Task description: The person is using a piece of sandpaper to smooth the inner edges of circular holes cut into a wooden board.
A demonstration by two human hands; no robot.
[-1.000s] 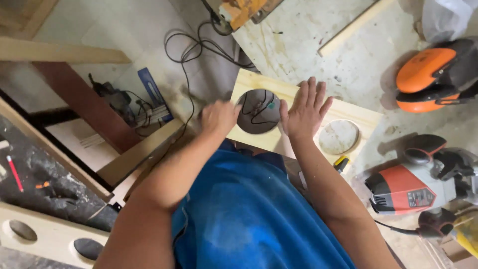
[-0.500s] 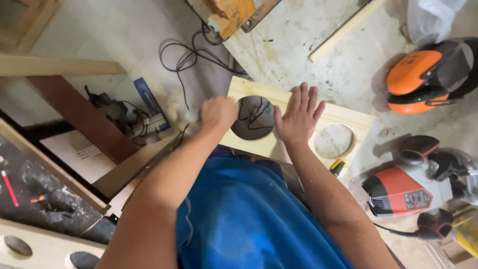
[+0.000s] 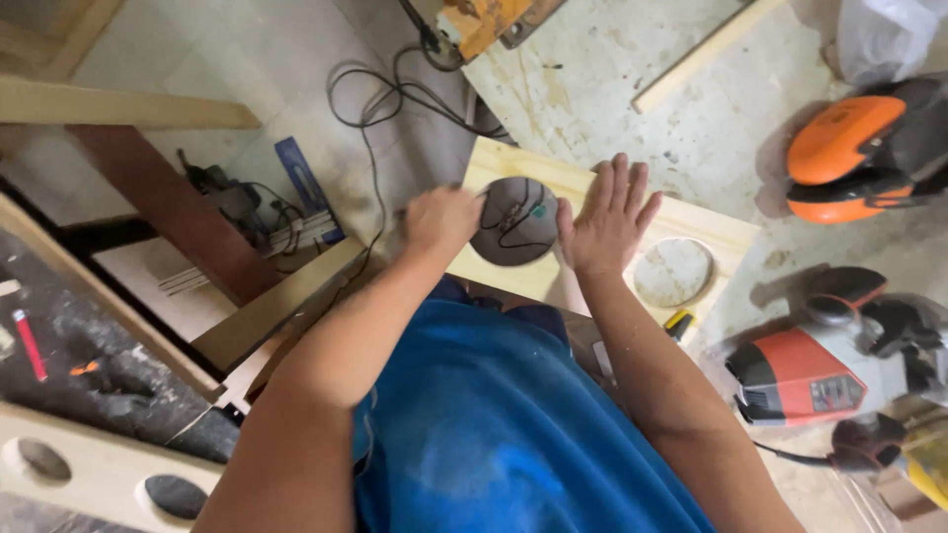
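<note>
Shifted slightly leftward across the pale wooden board (image 3: 691, 222) since half a second ago: both hands, with the left fist nearer the dark round hole (image 3: 513, 221). Smooth, light-grained plank, rectangular, pierced by two circular cut-outs, on a dusty sheet. Right of the board, red-and-black power tool (image 3: 820, 365), glossy plastic. Right hand (image 3: 607, 217) flat on the board, fingers spread, beside the hole. Left hand (image 3: 441, 219) curled closed at the board's left edge; contents not visible.
</note>
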